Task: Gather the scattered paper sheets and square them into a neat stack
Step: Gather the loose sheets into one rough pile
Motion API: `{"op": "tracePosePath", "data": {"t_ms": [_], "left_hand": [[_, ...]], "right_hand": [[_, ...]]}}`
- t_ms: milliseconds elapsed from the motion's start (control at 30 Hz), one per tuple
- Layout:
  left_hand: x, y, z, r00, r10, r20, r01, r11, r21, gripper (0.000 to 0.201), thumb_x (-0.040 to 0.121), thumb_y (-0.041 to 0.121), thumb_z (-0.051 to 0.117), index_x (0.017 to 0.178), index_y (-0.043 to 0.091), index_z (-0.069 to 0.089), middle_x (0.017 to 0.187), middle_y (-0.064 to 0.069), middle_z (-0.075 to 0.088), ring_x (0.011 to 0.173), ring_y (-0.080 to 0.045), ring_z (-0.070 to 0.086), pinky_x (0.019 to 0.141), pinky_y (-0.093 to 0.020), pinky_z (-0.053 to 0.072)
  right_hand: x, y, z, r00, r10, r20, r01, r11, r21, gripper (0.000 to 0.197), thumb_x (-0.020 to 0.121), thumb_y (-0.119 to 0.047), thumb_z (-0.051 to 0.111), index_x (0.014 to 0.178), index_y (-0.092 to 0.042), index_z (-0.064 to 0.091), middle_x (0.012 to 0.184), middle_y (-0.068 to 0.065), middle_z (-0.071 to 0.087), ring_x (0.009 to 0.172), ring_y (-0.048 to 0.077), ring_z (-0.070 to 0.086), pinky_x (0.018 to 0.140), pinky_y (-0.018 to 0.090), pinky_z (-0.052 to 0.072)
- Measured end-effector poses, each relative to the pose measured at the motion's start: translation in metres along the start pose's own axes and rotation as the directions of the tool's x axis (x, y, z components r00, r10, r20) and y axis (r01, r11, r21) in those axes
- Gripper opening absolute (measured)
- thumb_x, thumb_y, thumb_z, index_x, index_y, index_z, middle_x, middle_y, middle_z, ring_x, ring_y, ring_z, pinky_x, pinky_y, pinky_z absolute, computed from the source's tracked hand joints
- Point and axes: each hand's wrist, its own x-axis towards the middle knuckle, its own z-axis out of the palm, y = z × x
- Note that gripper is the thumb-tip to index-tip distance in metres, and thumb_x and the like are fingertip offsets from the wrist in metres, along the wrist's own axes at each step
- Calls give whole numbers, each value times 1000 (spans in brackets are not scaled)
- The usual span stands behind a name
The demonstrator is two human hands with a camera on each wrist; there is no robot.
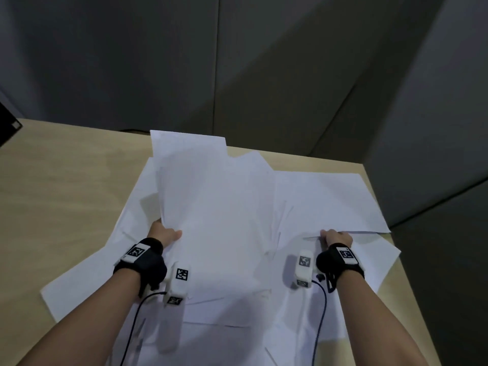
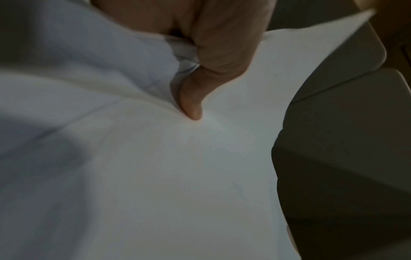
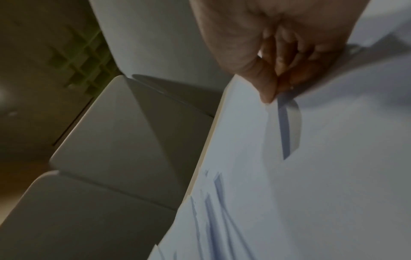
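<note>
Several white paper sheets [image 1: 224,207] lie overlapping and askew across the wooden table [image 1: 66,186]. My left hand [image 1: 165,235] pinches the left edge of a raised bundle of sheets [image 2: 155,158], thumb on top and fingers underneath. My right hand [image 1: 336,237] pinches the near edge of a sheet [image 1: 330,202] on the right side, the fingers tucked under it. In the right wrist view the thumb and curled fingers [image 3: 286,70] clamp that paper edge [image 3: 333,158]. Most fingers of both hands are hidden beneath paper.
The table's right edge [image 1: 380,207] runs close beside the rightmost sheets, with dark floor beyond. Grey wall panels [image 1: 237,62] stand behind the far edge. A dark object [image 1: 8,125] pokes in at the far left. Cables [image 1: 320,313] trail from both wrist cameras over the paper.
</note>
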Motion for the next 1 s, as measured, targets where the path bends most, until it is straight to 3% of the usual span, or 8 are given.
{"op": "tracePosePath", "data": {"t_ms": [133,200,267,333,500,700,867,1000], "left_hand": [[11,-2,-11,999,-49,0,49,997,-61,44,84,-11,57,125,-15,45,132,-28,51,121,-40,51,105,-46,39],[18,-5,-17,998,-60,27,62,994,-88,49,82,-8,60,128,-12,43,134,-25,51,123,-38,50,108,-47,37],[19,-5,-21,995,-66,75,74,991,-110,49,83,-8,60,129,-9,45,136,-22,51,124,-37,50,109,-47,36],[17,-4,-24,992,-62,110,76,988,-131,48,85,-10,56,131,-7,45,136,-19,51,126,-35,48,108,-43,35],[14,4,-26,995,-67,72,70,997,-40,51,84,-9,57,132,-11,41,137,-21,49,126,-35,48,110,-42,35],[-1,8,-13,1000,30,-7,-28,984,177,41,88,-7,48,128,-15,42,137,-28,47,125,-38,48,104,-37,36],[-8,6,-23,997,52,-51,-47,994,94,38,86,-10,49,123,-20,44,132,-32,49,122,-39,51,86,-32,39],[-2,-4,-54,994,49,-99,-51,999,-18,38,85,-13,52,121,-22,46,128,-36,50,104,-26,52,59,-14,44]], "right_hand": [[-15,4,-13,970,115,212,-45,950,-309,39,91,-4,47,58,-12,28,104,31,58,94,33,59,71,32,45],[-29,10,-26,947,-1,320,238,673,-701,42,92,-10,45,58,-18,23,113,26,61,111,33,57,74,27,35],[-37,13,-32,940,142,310,16,889,-458,35,87,2,48,60,-14,32,79,26,54,86,39,60,67,29,34],[-48,20,-41,930,88,358,122,843,-524,29,83,13,46,64,-7,36,65,13,41,60,26,48,56,31,36],[-58,19,-36,901,113,418,260,632,-730,25,82,11,43,66,-8,38,64,9,45,54,18,46,52,24,39],[-60,10,-18,938,-232,257,324,851,-414,37,90,-18,56,122,-1,53,122,19,60,111,32,56,88,32,42],[-79,25,16,899,-208,384,393,769,-504,42,81,-9,65,118,0,47,124,18,54,113,31,53,78,26,38],[-79,35,6,941,-234,243,329,797,-507,32,85,-10,60,113,6,54,120,23,58,111,33,55,78,26,38]]}}
